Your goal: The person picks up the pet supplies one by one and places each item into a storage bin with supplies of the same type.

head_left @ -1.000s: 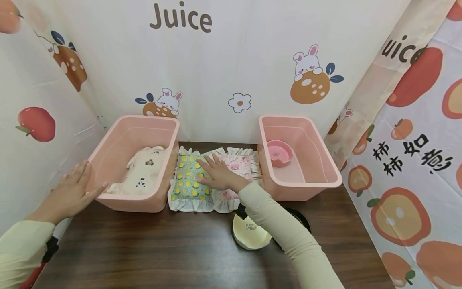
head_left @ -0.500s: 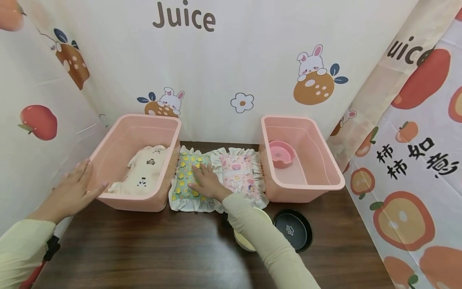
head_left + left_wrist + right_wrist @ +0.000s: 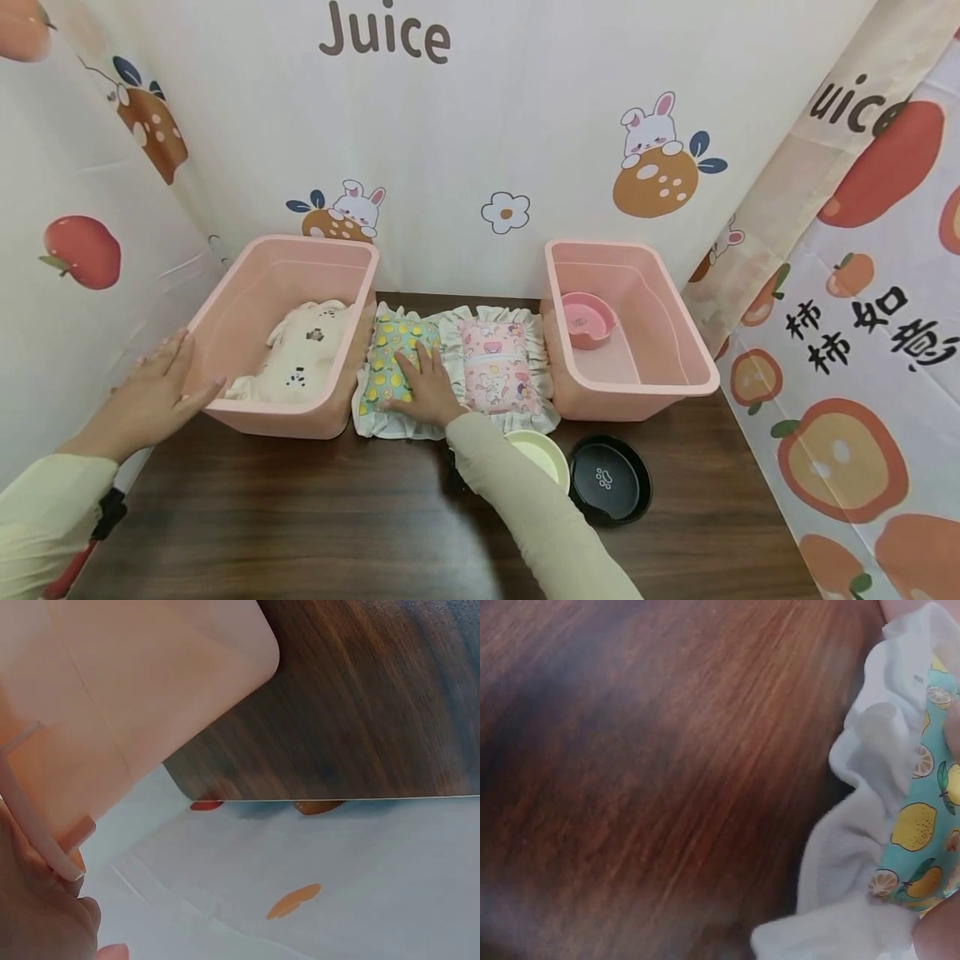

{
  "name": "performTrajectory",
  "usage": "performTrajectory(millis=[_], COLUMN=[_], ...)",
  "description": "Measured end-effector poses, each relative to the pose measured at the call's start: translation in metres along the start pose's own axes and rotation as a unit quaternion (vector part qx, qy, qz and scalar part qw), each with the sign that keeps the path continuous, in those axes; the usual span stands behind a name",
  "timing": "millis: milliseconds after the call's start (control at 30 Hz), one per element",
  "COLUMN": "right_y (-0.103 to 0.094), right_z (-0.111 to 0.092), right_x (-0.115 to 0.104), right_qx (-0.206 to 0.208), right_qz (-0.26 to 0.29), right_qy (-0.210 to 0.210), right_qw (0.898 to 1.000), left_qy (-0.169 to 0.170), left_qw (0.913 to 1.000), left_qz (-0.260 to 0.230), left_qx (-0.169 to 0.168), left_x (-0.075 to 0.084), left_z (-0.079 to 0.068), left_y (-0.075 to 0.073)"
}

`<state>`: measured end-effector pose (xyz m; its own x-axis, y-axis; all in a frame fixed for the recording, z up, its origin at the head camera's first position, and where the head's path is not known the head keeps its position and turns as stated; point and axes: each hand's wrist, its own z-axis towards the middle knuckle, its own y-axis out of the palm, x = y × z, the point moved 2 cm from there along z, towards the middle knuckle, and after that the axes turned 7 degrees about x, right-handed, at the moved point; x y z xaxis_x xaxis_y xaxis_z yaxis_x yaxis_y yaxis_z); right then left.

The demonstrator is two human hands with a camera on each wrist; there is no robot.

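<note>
My left hand (image 3: 146, 400) rests at the front left rim of a pink plastic bin (image 3: 300, 423), fingers stretched out. From the left wrist, that hand (image 3: 45, 911) shows against the rim of the tilted-looking bin (image 3: 150, 682). Inside the bin lies a cream cloth pad (image 3: 307, 350) with small bear prints. My right hand (image 3: 427, 392) is spread over a teal lemon-print cushion (image 3: 385, 346) with white ruffles, fingers touching its top. At the right wrist view's edge the cushion (image 3: 911, 829) lies flat on the table. A pink-print cushion (image 3: 497, 362) lies beside it.
A second pink bin (image 3: 637, 404) stands at the right, with a small pink bowl (image 3: 588, 323) inside. In front of it are a pale yellow bowl (image 3: 543, 454), partly behind the right sleeve, and a black bowl (image 3: 611, 479). Printed curtains (image 3: 450, 150) enclose the table (image 3: 300, 517).
My right hand has moved left and slightly down from between the cushions onto the lemon-print one, uncovering the pink cushion and the black bowl. The left hand has stayed put.
</note>
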<state>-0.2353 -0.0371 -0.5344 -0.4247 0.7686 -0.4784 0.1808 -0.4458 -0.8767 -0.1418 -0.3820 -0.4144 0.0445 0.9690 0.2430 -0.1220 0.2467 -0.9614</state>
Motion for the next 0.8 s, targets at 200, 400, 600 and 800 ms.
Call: performTrajectory(millis=[200,400,600,800], right_y=[-0.0043,-0.0016,-0.0008,-0.0023], right_z=[-0.0017,0.0011,0.0024,0.0038], right_x=[-0.0057,-0.0071,-0.0062,-0.0075], right_qx=[0.009,0.017,0.04,0.056], right_qz=[-0.016,-0.046,-0.031,-0.029], right_qy=[0.002,0.01,0.007,0.009], right_qw=[1.0,0.999,0.999,0.998], left_qy=[0.001,-0.006,-0.011,-0.015], left_qw=[1.0,0.9998,0.9997,0.9995], left_qz=[0.007,0.017,0.023,0.027], left_qx=[0.002,0.001,0.0,-0.003], left_x=[0.0012,-0.0004,-0.0007,0.0014], left_z=[-0.0001,-0.0004,0.0001,0.0], left_y=[-0.0001,0.0009,0.0021,-0.0004])
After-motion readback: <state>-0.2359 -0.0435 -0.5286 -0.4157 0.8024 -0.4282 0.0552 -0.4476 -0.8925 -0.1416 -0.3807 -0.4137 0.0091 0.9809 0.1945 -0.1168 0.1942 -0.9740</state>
